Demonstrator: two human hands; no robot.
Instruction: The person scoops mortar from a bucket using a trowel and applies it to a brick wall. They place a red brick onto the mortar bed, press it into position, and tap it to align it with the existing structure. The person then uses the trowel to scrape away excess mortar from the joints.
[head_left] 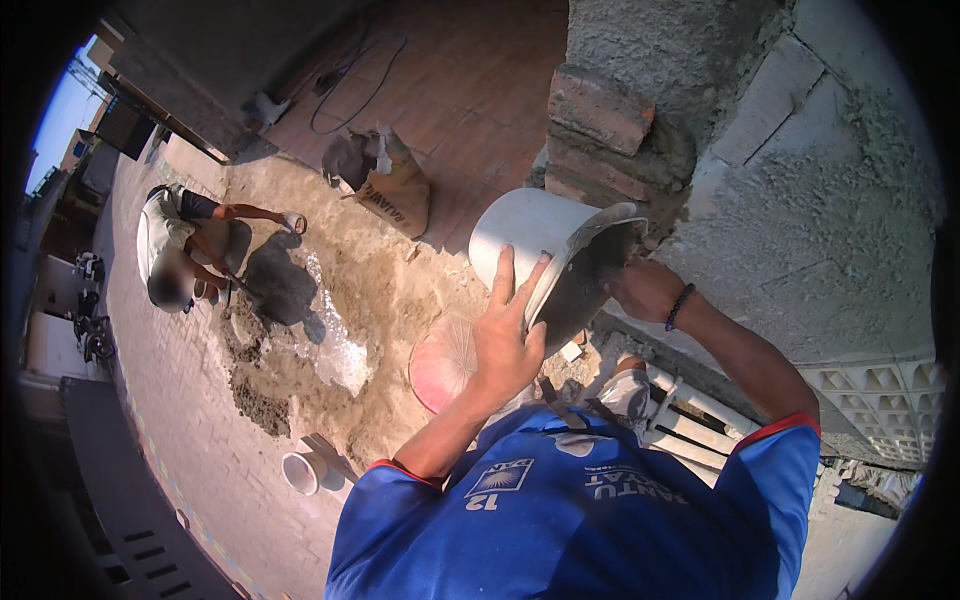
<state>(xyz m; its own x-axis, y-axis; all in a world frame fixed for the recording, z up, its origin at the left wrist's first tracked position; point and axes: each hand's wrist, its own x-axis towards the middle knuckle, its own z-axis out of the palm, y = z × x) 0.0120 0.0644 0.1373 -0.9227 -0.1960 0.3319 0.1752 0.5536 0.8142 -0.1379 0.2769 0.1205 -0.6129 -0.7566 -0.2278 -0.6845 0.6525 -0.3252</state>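
Note:
A white bucket (530, 225) is tipped on its side in front of me, its mouth facing right toward the wall and its inside coated dark grey. My left hand (508, 345) holds it from the near side, with fingers spread over the outer wall and thumb by the rim. At the mouth, my right hand (645, 290) is closed, with a dark beaded bracelet on its wrist. Whatever those fingers grip is hidden in the bucket's shadow. Below the bucket is a round, pinkish-red ribbed object (440, 362), partly covered by my left forearm.
Rough bricks (600, 110) jut from a grey plastered wall (840, 230). A torn brown paper bag (395, 190) stands by the tiled floor. Left, another person (170, 240) bends over a grey mortar heap (265, 400). A small white bucket (302, 472) and white rails (690, 410) are nearer.

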